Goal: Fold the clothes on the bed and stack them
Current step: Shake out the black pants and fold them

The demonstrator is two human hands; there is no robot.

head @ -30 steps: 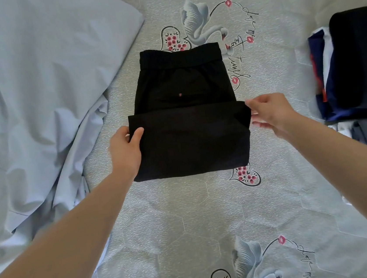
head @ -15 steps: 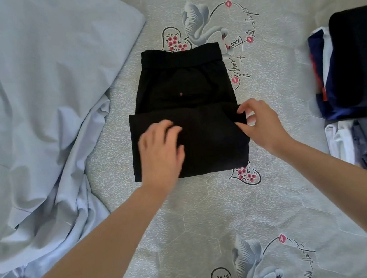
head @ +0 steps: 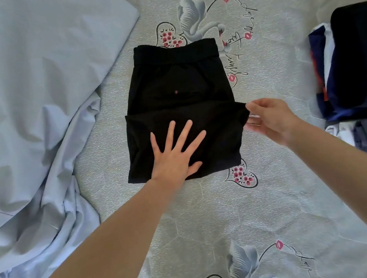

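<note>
A left hand (head: 175,155) presses flat on half-folded black shorts (head: 181,107) mid-bed (head: 209,216) while the right hand (head: 269,120) pinches their corner taut, apparently squaring the fold before stacking.

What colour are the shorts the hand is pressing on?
The shorts are plain black, seen in the head view, with the left hand flat on them.

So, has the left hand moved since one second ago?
Yes. The left hand went from the left edge of the black shorts toward their middle, and now presses flat on the folded part.
</note>
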